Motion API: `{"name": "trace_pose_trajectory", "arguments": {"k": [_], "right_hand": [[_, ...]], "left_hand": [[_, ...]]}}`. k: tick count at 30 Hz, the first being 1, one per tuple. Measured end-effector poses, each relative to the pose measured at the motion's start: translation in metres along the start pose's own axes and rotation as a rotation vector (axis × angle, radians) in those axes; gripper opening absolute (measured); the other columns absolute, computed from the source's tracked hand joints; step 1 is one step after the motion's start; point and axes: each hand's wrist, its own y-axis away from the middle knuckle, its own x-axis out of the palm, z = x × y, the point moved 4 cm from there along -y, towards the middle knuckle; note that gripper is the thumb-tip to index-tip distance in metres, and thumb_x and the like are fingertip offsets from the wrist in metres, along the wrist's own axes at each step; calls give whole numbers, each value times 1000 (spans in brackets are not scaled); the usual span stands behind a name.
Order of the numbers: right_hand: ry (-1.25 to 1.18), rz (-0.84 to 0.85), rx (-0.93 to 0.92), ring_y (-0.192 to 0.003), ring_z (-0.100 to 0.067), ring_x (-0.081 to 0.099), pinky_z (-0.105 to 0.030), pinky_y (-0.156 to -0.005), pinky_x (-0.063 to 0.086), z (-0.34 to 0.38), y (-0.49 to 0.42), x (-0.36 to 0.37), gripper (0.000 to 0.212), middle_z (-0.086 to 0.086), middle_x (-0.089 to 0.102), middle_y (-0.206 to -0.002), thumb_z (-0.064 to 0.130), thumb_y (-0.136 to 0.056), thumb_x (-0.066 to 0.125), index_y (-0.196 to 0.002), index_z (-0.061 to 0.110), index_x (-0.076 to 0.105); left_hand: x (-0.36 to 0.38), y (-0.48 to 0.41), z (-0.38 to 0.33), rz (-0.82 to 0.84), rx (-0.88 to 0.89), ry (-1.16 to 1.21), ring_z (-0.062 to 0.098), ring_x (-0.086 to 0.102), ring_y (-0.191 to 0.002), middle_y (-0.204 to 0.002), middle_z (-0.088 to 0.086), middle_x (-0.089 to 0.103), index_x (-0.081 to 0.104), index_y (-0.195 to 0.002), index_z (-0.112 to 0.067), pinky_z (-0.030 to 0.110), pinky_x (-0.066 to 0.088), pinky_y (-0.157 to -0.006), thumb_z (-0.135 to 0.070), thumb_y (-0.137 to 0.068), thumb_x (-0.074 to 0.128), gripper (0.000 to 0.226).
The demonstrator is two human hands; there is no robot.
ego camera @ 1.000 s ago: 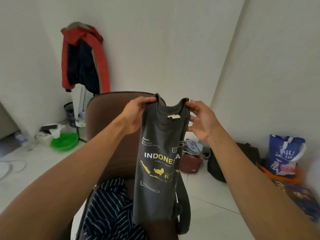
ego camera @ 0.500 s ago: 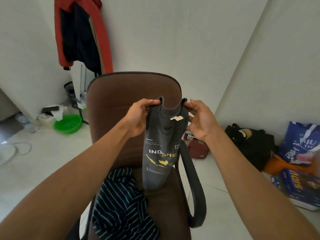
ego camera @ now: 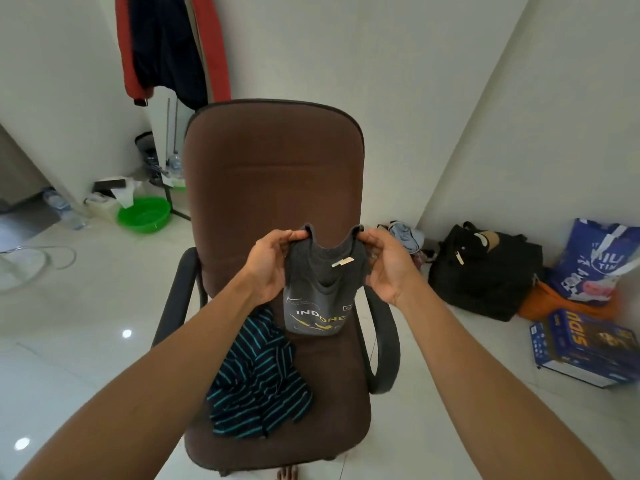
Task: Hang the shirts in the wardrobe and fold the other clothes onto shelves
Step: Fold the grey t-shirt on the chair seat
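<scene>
I hold a dark grey T-shirt with a yellow and white "INDONESIA" print by its neckline, folded narrow lengthwise. My left hand pinches the left side of the collar and my right hand pinches the right side. The shirt's lower end rests on the seat of a brown office chair. A dark blue shirt with teal stripes lies crumpled on the left of the seat, beside the grey shirt. No wardrobe or shelf is in view.
A red and dark jacket hangs on the wall behind the chair. A green basin and bottles sit on the floor at left. A black bag, a blue bag and a blue box lie along the right wall.
The grey shirt has been lowered from hanging in the air until its bottom end settles on the chair seat. My view has tilted down, showing the whole chair.
</scene>
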Motion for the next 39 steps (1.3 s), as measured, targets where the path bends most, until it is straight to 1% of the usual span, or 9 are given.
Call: {"name": "trace_pose_trajectory", "arguments": {"k": [6, 8, 11, 16, 19, 27, 32, 36, 39], "right_hand": [[77, -73, 162, -69, -18, 64, -31, -64, 50, -92, 107, -41, 33, -2, 71, -70, 40, -98, 54, -90, 12, 69], [95, -101, 218, -64, -18, 66, -31, -63, 50, -124, 142, -56, 32, 0, 72, -66, 38, -99, 54, -89, 11, 68], [91, -148, 294, -73, -24, 70, -34, -63, 52, -167, 181, -78, 31, -8, 75, -80, 33, -99, 56, -96, 5, 69], [184, -214, 402, -94, -32, 69, -43, -73, 58, -237, 212, -116, 38, -9, 77, -98, 41, -97, 57, -105, 6, 71], [203, -218, 437, -96, -31, 68, -47, -80, 58, -257, 211, -131, 37, -7, 76, -100, 42, -97, 56, -106, 10, 71], [348, -194, 278, -107, -23, 61, -53, -98, 53, -237, 111, -130, 14, -4, 66, -117, 21, -99, 55, -103, 19, 68], [645, -171, 159, -110, -21, 61, -44, -105, 49, -229, 4, -120, 19, 2, 65, -117, 10, -97, 59, -107, 25, 67], [761, -202, 143, -116, -22, 60, -41, -108, 47, -244, -80, -117, 26, 3, 64, -121, 7, -96, 59, -119, 17, 66], [820, -222, 131, -120, -23, 58, -42, -109, 45, -265, -132, -123, 29, -2, 62, -128, 7, -94, 61, -121, 18, 64]], "left_hand": [[-15, 109, 102, -166, -143, -16, 29, 68, -77, -88, 13, 72, 71, -91, -7, 39, 54, -74, -22, -96, 49, 27], [-19, 143, 140, -179, -240, -25, 33, 69, -78, -95, 17, 74, 73, -89, -7, 46, 57, -80, -20, -91, 57, 20], [-29, 183, 191, -243, -333, -5, 38, 69, -85, -108, 21, 73, 72, -92, -8, 55, 57, -81, -18, -85, 67, 13], [-50, 224, 264, -325, -535, -43, 43, 70, -98, -103, 21, 74, 68, -112, -2, 62, 55, -88, -24, -73, 76, 45], [-59, 224, 287, -345, -586, -67, 41, 71, -96, -99, 19, 75, 68, -111, -4, 58, 55, -91, -27, -73, 78, 47], [-93, 137, 266, -428, -525, -2, 36, 66, -107, -110, 11, 74, 72, -112, -10, 52, 50, -99, -34, -71, 83, 48], [-106, 38, 247, -393, -441, -29, 26, 67, -96, -101, 4, 74, 75, -105, -14, 37, 54, -77, -21, -95, 60, 20], [-140, -51, 256, -402, -426, -176, 23, 66, -101, -111, 5, 70, 72, -111, -17, 43, 57, -87, -15, -101, 50, 24], [-167, -106, 269, -374, -410, -334, 19, 66, -99, -113, 5, 69, 70, -103, -24, 38, 57, -84, -10, -101, 54, 22]]}}
